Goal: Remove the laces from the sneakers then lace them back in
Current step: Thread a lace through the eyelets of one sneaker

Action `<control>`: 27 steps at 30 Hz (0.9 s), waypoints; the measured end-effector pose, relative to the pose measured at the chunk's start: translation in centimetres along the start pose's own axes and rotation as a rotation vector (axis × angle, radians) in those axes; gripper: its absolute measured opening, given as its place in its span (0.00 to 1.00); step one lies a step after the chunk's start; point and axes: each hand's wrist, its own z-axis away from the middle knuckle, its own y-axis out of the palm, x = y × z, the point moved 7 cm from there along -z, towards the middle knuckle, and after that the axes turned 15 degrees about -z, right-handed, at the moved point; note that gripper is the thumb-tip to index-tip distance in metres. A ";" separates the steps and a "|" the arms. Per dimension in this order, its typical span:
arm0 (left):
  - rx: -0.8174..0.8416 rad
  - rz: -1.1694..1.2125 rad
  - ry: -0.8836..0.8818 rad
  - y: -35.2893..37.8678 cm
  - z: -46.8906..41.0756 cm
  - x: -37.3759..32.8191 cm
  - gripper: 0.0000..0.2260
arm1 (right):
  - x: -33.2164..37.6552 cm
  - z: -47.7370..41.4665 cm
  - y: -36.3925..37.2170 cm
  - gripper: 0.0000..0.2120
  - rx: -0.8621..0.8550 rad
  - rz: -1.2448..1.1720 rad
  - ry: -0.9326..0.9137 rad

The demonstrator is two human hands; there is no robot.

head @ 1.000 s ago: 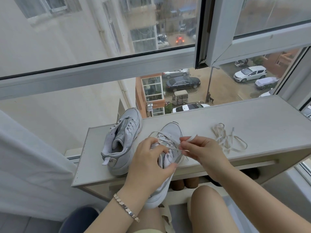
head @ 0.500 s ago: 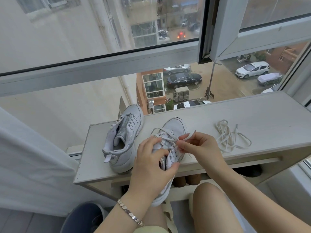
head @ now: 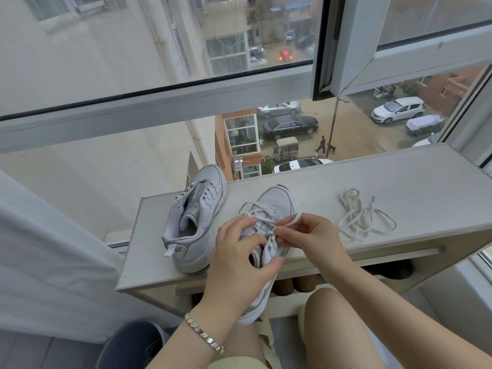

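Observation:
Two white sneakers are on a pale shelf top (head: 399,187) under the window. The left sneaker (head: 195,217) has no lace and lies there untouched. The right sneaker (head: 277,206) overhangs the front edge, its heel above my lap. My left hand (head: 239,259) grips its collar and tongue. My right hand (head: 308,235) pinches the white lace (head: 262,211) at an eyelet on the shoe's right side, with a loop of lace over the fingers. A loose white lace (head: 359,217) lies in a heap on the shelf top to the right.
Window glass and its frame (head: 159,102) rise right behind the shelf top. A white curtain (head: 40,249) hangs at the left. Brown shoes (head: 295,284) sit on the lower shelf. A dark blue bin (head: 127,344) stands by my left knee.
My right hand has moved in closer to the eyelets, drawing the lace end down toward the shoe. My left hand keeps its hold on the sneaker.

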 end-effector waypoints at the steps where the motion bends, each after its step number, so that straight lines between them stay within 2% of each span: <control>1: 0.001 0.001 0.001 0.0 0.0 0.0 0.14 | -0.1 -0.1 0.1 0.05 0.018 -0.011 0.039; 4: -0.007 -0.002 0.018 0.0 -0.1 -0.1 0.18 | -0.3 -0.7 0.0 0.05 0.088 0.021 0.165; 10: -0.001 0.006 0.018 -0.1 -0.3 -0.1 0.17 | -0.2 -0.2 1.1 0.06 0.337 0.257 0.308; 14: 0.068 0.048 -0.036 -0.1 -1.4 0.3 0.11 | 0.0 -0.3 1.0 0.06 0.162 0.083 0.105; 19: 0.106 0.055 -0.054 0.1 -2.0 0.6 0.11 | 0.2 -0.8 -0.7 0.03 -0.033 -0.038 0.050; 27: 0.074 0.050 -0.011 0.2 -1.5 0.4 0.10 | 0.4 -1.0 0.2 0.04 -0.042 0.040 -0.014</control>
